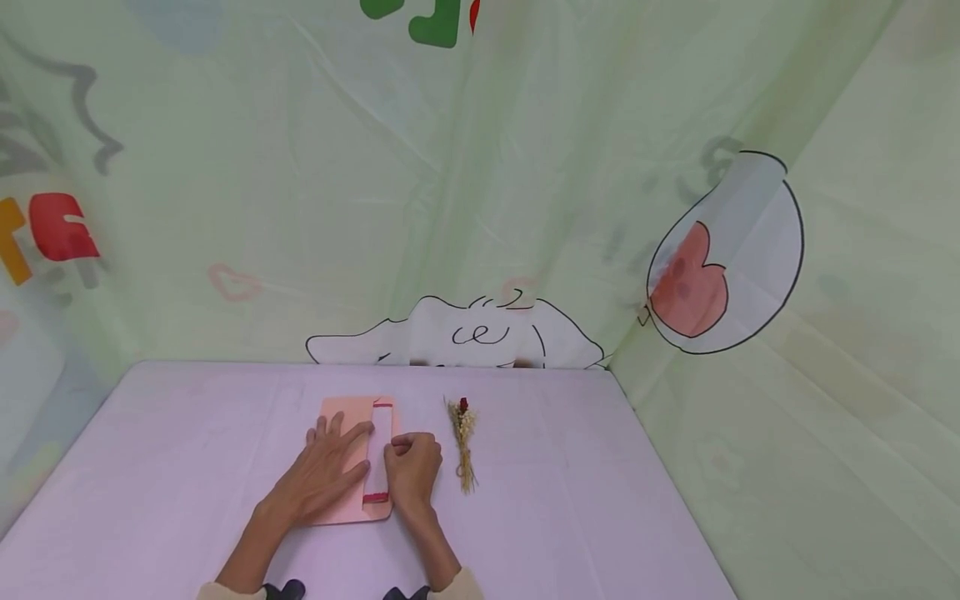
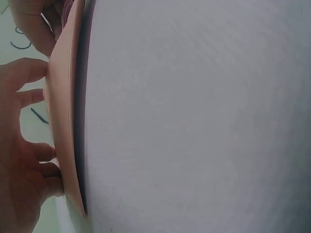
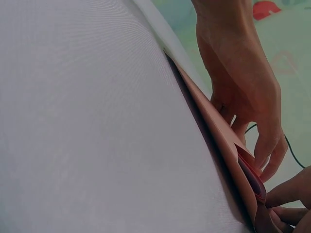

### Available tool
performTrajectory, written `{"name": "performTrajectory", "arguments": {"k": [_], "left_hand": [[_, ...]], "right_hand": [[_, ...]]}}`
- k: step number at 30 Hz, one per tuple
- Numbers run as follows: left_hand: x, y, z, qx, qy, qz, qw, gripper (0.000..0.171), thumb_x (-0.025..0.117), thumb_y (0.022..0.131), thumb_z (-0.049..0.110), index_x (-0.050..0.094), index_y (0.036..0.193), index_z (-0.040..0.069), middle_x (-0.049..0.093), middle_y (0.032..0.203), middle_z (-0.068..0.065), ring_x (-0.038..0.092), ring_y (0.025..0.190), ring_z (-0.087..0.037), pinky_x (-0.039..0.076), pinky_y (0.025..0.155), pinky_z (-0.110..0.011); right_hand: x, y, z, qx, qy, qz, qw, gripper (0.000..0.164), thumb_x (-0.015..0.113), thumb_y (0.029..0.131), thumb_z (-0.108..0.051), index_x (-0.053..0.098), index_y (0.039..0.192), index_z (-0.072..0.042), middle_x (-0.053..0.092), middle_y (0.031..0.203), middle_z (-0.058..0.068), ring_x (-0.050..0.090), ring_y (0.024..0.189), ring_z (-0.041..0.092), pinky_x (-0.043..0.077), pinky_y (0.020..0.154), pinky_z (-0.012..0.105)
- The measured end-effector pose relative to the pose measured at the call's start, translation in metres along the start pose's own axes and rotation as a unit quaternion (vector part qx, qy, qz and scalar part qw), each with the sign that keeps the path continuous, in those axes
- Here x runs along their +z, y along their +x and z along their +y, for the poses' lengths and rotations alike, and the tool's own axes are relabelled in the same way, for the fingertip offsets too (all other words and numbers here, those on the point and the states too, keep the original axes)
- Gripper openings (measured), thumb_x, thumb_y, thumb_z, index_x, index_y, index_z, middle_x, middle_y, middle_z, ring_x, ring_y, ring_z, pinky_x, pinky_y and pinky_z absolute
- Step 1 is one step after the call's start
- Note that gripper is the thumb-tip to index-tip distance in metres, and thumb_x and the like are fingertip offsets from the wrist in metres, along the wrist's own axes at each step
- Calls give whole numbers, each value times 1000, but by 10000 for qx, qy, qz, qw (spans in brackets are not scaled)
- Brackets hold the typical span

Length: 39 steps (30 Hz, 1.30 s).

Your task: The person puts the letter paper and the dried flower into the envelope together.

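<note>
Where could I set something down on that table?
The table is bare right of the dried flowers and left of the left hand, toward each side edge. It's crowded at the pink card, and tight between the right hand and flowers.

On my bench, the card lies left of the flower bundle, with the strip on the card's right half. I see the left fingers along the strip's left edge, the right fingers at its right; the curtain hangs behind.
</note>
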<state>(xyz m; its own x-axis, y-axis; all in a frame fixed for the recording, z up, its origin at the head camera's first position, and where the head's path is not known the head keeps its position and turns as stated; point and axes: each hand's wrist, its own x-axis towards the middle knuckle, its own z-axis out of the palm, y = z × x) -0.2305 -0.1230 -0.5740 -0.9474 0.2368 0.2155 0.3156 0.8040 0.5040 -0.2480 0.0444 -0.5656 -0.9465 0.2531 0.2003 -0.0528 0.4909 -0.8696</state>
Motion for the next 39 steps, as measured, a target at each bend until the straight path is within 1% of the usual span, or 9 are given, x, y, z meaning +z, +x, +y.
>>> {"name": "performTrajectory", "arguments": {"k": [7,11,19,24,27,30,33,39], "left_hand": [[1,-1,0,28,-2,8,10000,60,68,104,42,56,159,19,38,167,-38,30,154,-71,26,126,-80],[0,-1,1,75,32,43,10000,60,68,105,42,56,159,19,39,167,-38,31,154,-71,27,126,-80],[-2,-1,0,61,87,24,9999,59,66,106,43,55,159,19,37,168,-39,30,154,-71,28,126,-79],[0,1,0,138,65,95,9998,59,67,105,41,56,158,18,38,166,-41,31,152,-73,29,125,-80],[0,2,-1,166,32,128,9998,59,68,105,40,56,158,19,38,165,-43,31,151,-74,29,123,-81],[1,2,-1,125,-11,116,9999,59,69,104,40,56,158,19,37,166,-42,30,152,-74,28,124,-81],[1,2,-1,122,-4,89,9999,59,68,104,40,56,158,18,37,166,-42,30,152,-74,28,124,-81],[0,1,-1,177,45,85,9998,59,68,104,39,57,157,17,39,165,-41,31,152,-73,28,124,-81]], "right_hand": [[2,-1,-1,-8,-57,-9,10000,4,83,94,-4,82,90,-3,71,74,0,58,66,2,52,63,16],[3,1,-1,-42,-54,-1,10000,4,83,93,-3,82,89,-2,71,72,0,58,65,2,52,62,17],[3,-1,-3,-80,20,-59,9999,5,83,93,-4,82,91,1,72,73,2,59,65,2,52,63,17],[4,-1,-4,-96,55,-118,9999,8,83,94,-5,83,94,3,74,74,2,60,66,1,54,64,16],[5,0,-5,-107,70,-148,9998,6,82,95,-4,83,94,2,74,75,2,60,66,1,54,64,16],[6,-1,-6,-89,63,-146,9998,5,82,94,-3,83,92,1,74,75,2,59,66,1,53,63,16],[6,-1,-7,-62,55,-126,9999,5,83,93,-3,83,90,0,73,73,1,59,65,1,53,62,16],[7,-4,-8,-32,172,-234,9996,7,84,93,-4,83,92,2,72,73,2,59,63,1,52,58,16]]}}
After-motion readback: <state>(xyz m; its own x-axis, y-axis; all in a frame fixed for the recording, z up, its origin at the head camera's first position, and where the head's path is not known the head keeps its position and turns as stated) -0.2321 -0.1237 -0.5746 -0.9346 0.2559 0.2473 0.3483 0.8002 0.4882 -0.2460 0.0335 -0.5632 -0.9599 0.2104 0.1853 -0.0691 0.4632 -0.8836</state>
